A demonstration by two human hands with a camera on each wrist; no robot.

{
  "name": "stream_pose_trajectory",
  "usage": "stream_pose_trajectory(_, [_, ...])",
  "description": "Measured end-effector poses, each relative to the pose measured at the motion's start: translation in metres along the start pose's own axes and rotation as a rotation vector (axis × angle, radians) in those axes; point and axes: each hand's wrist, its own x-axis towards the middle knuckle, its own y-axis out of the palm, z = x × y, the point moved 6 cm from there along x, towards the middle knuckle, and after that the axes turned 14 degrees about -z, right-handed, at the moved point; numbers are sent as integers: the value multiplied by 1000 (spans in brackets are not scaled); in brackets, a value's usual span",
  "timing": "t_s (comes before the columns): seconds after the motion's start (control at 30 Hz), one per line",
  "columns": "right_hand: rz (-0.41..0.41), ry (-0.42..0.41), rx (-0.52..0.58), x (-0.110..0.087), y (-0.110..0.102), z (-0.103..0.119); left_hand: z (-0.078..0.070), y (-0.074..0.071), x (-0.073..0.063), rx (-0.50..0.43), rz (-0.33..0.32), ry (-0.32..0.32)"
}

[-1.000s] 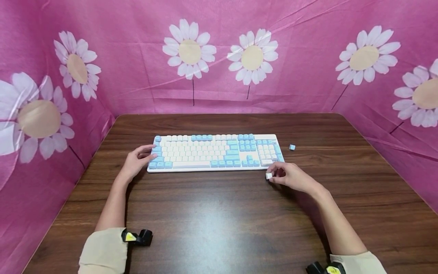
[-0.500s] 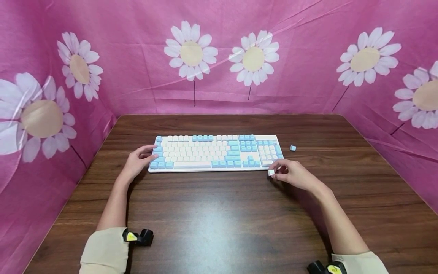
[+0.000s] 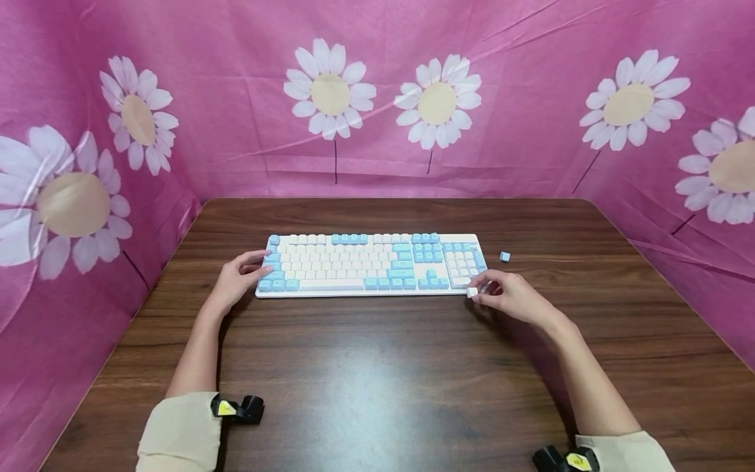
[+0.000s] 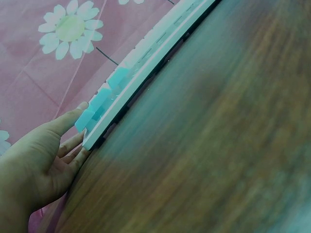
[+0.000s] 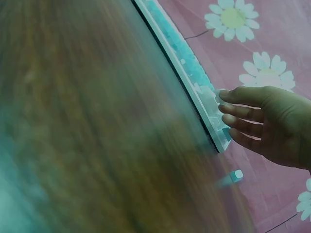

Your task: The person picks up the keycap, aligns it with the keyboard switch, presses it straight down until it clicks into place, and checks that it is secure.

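Observation:
On the brown wooden table lies a white and light-blue computer keyboard (image 3: 336, 284). My left hand (image 3: 232, 280) holds its left end; in the left wrist view the thumb rests on blue keys and the other fingers lie against the edge. My right hand (image 3: 512, 296) pinches a small white keycap (image 3: 472, 292) between thumb and fingertips, over the keyboard's front right corner by the number pad. In the right wrist view that keycap (image 5: 220, 96) shows pale at the thumb tip. A light-blue keycap (image 3: 504, 257) lies on the table just right of the keyboard.
The wooden table (image 3: 354, 367) extends in front of and behind the keyboard. A pink cloth (image 3: 377, 157) printed with white daisies hangs around its back and sides. Black wrist cameras (image 3: 250, 410) sit at both sleeves.
My right hand has moved the white keycap slightly right and away from me, from in front of the keyboard to over its corner. My left hand stays at the left end.

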Motion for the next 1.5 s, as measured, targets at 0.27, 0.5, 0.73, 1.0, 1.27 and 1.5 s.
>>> stream_pose_trajectory(0.27, [-21, 15, -46, 3, -5, -4, 0, 0, 0, -4, 3, -4])
stream_pose_trajectory(0.5, [-25, 27, -54, 6, -8, -8, 0, 1, 0, 1, 4, -3])
stream_pose_trajectory(0.73, [-42, 28, -61, 9, -11, -13, 0, 1, 0, 1, 5, 0])
stream_pose_trajectory(1.0, [-68, 43, -69, 13, -12, -19, 0, 1, 0, -1, 1, 6])
stream_pose_trajectory(1.27, [-101, 28, -87, 17, -12, -22, 1, 2, -1, -13, 1, 6])
stream_pose_trajectory(1.5, [-128, 4, -90, 19, -11, -24, -1, 1, 0, -9, 0, 9])
